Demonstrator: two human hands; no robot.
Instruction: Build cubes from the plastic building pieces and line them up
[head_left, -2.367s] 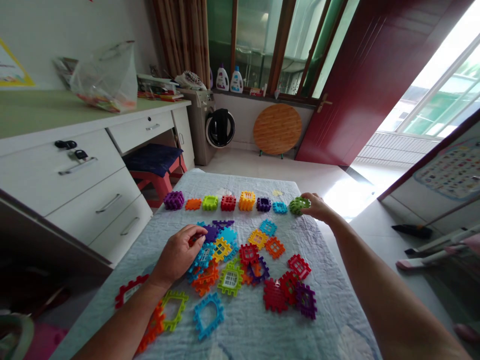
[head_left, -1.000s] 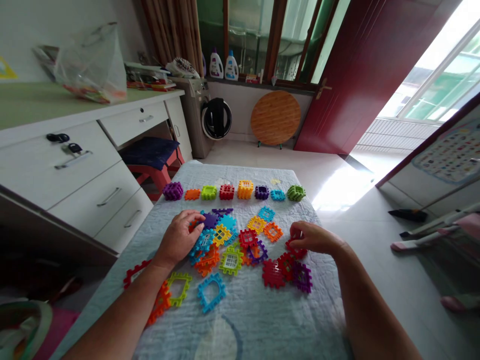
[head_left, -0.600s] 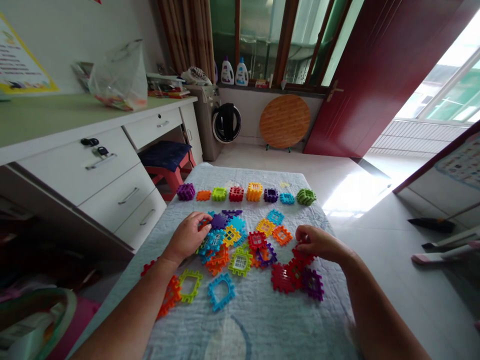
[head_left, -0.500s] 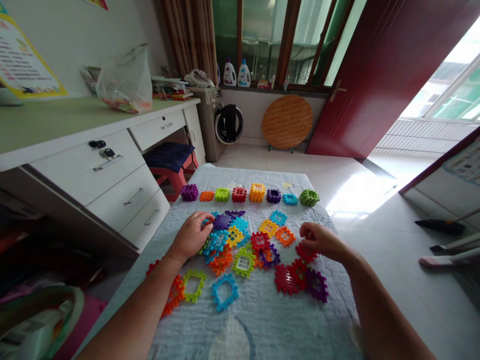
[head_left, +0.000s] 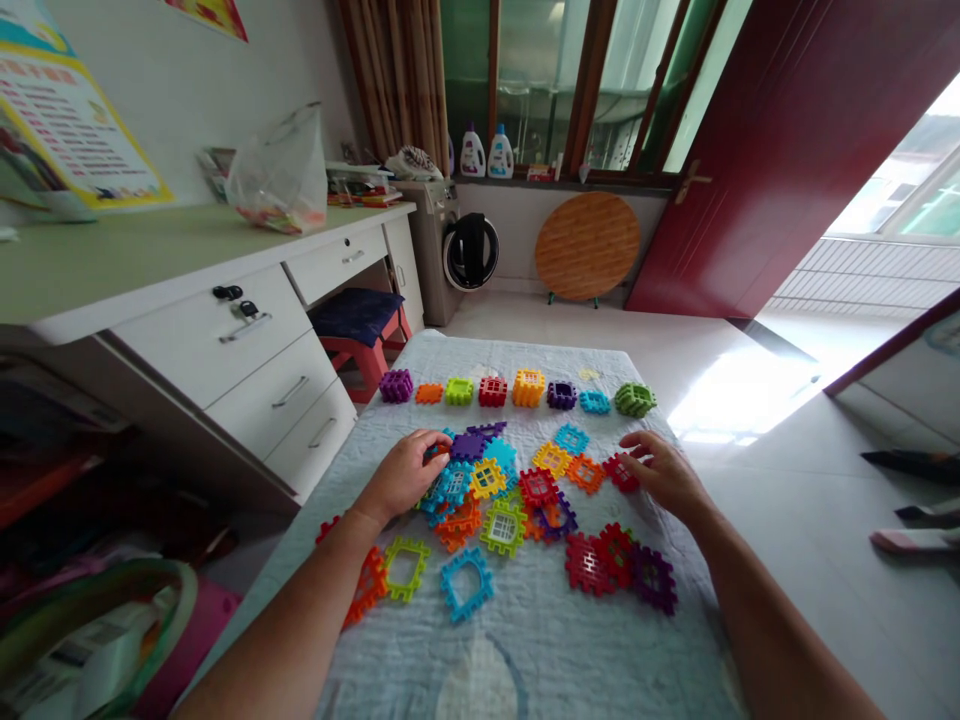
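Note:
My left hand point(head_left: 409, 472) rests at the left edge of a loose pile, its fingers slightly apart beside a dark purple piece point(head_left: 469, 446) and blue pieces point(head_left: 455, 484). At the right, my right hand point(head_left: 656, 465) has its thumb and fingers around a red piece point(head_left: 622, 472). Between the hands lie a yellow piece point(head_left: 488, 478), a red window piece point(head_left: 538, 488) and a lime piece point(head_left: 503, 528). Nearer are a blue frame point(head_left: 466, 585), a lime frame point(head_left: 406, 568), a dark red piece point(head_left: 590, 564) and a purple piece point(head_left: 654, 577).
Several sorted stacks stand in a row along the far side, from purple point(head_left: 395, 386) to green point(head_left: 635, 399). A cloth point(head_left: 592, 650) covers the table. To the left are a white desk point(head_left: 247, 350) and a stool point(head_left: 358, 315).
My right hand has closed on the red piece, which now sits farther from me than before. The view has shifted slightly left. My left hand stays by the pile.

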